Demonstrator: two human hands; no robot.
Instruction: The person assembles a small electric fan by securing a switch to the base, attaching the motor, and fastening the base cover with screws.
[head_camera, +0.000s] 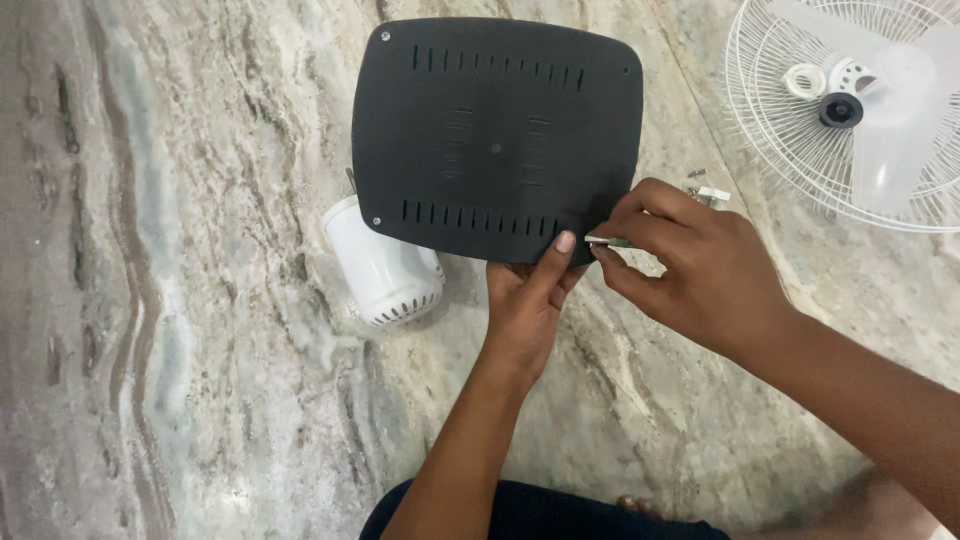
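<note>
Matte black plastic base plate (495, 135), rounded and slotted, is standing near the marble floor's (200, 400) far edge. Left hand (528, 300) is gripping its lower rim; right hand (700, 265) is pinching what looks like a thin metal tool (607, 241) against its corner.

white motor housing (383, 272): top behind black base plate (495, 138) | fan grille (845, 110): cut by right edge

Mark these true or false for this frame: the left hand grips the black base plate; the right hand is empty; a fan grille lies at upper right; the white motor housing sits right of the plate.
1. The left hand grips the black base plate: true.
2. The right hand is empty: false, it pinches a small metal piece at the plate's corner.
3. A white fan grille lies at upper right: true.
4. The white motor housing sits right of the plate: false, it is at its lower left.
</note>
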